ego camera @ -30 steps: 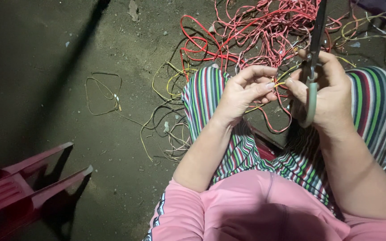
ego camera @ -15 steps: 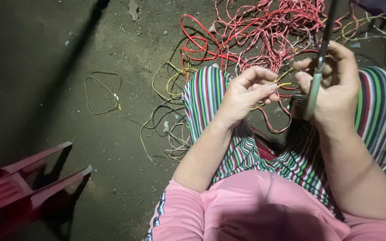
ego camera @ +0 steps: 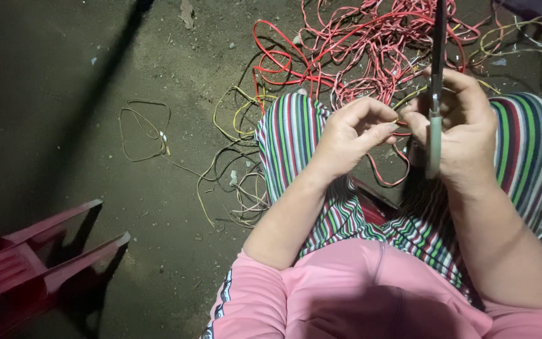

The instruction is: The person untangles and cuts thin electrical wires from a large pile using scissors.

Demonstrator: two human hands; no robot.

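Note:
My left hand pinches a thin red wire between thumb and fingers, just above my striped lap. My right hand grips a pair of scissors with grey-green handles, the dark blades pointing up and away from me. The two hands nearly touch where the wire runs between them. A loop of the red wire hangs down below both hands.
A tangled heap of red wires lies on the dirt floor ahead of my knees. Yellow and dark wires spread to the left, with a small loop further out. A red plastic chair stands at the lower left.
My right hand has turned the scissors more upright and drawn closer to the left hand. The left hand keeps its pinch on the wire.

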